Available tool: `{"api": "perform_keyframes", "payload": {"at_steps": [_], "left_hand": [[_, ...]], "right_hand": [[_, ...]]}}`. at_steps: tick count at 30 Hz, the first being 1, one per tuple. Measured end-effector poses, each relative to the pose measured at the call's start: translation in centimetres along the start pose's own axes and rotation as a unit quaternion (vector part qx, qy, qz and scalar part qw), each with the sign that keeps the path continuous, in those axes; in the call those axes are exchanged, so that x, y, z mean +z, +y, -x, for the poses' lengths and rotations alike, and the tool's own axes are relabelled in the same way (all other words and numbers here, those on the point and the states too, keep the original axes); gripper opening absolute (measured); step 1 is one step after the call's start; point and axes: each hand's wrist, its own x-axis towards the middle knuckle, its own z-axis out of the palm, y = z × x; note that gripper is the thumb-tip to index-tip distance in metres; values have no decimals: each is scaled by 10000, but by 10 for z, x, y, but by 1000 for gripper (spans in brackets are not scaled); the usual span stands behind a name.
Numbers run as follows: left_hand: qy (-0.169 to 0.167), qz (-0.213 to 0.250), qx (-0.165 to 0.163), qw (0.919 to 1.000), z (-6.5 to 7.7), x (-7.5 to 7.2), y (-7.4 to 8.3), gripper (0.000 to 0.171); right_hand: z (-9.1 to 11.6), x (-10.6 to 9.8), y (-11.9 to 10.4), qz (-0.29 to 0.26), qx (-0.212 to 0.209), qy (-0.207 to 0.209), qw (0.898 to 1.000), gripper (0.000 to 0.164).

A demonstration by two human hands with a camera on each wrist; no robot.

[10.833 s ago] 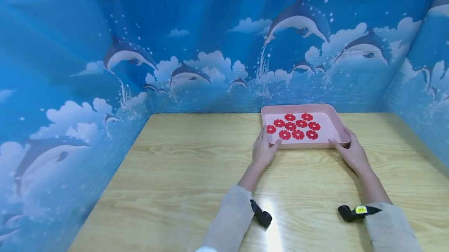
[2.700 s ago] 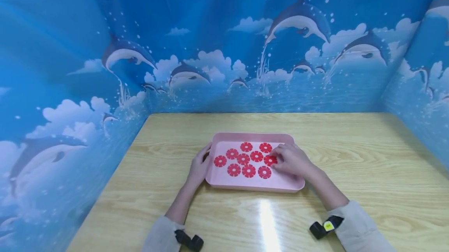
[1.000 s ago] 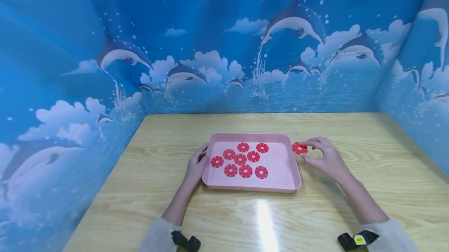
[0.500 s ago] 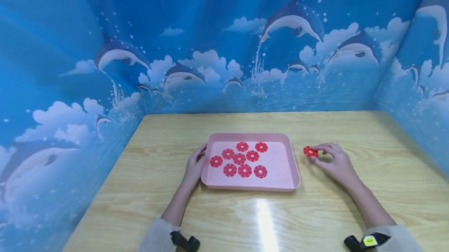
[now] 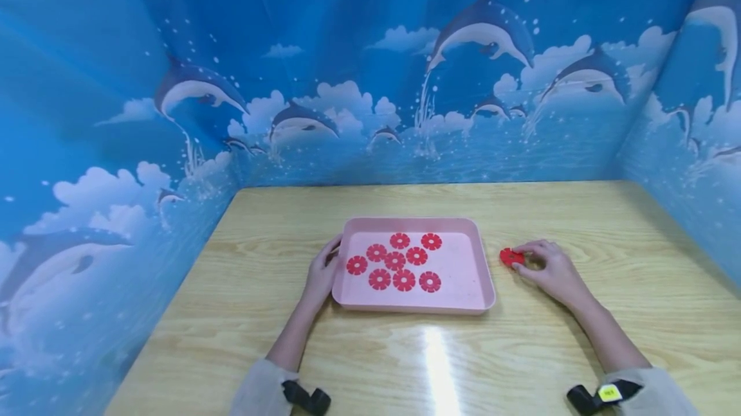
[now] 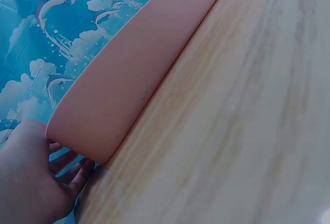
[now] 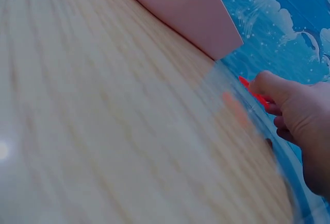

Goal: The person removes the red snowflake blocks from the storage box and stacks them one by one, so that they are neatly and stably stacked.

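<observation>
Right hand [image 5: 557, 274], fingers [image 5: 534, 247] pinching a red disc [image 5: 506, 259] beside a tray [image 5: 463, 274].
The disc lies left of those fingers, toward the tray's right end; farther off, the left hand's [image 5: 320, 279] fingers hold the tray's left side.

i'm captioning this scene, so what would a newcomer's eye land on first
Probably the bright blue dolphin backdrop behind the wooden table. Then the pink tray on the table, with nine notched red discs in it. Next, a tenth red disc, pinched in the right grip to the tray's right.
</observation>
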Motion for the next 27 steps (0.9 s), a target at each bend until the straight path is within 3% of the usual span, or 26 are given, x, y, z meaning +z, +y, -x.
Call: {"api": "perform_keyframes", "payload": {"at_steps": [18, 27], "left_hand": [[-28, 34, -29, 10000, 0, 1, 0, 43], [-63, 22, 26, 10000, -1, 0, -2, 42]], "right_hand": [[2, 4, 4, 186, -251, -97, 9995, 26], [2, 2, 4, 231, -119, -195, 9995, 25]]}}
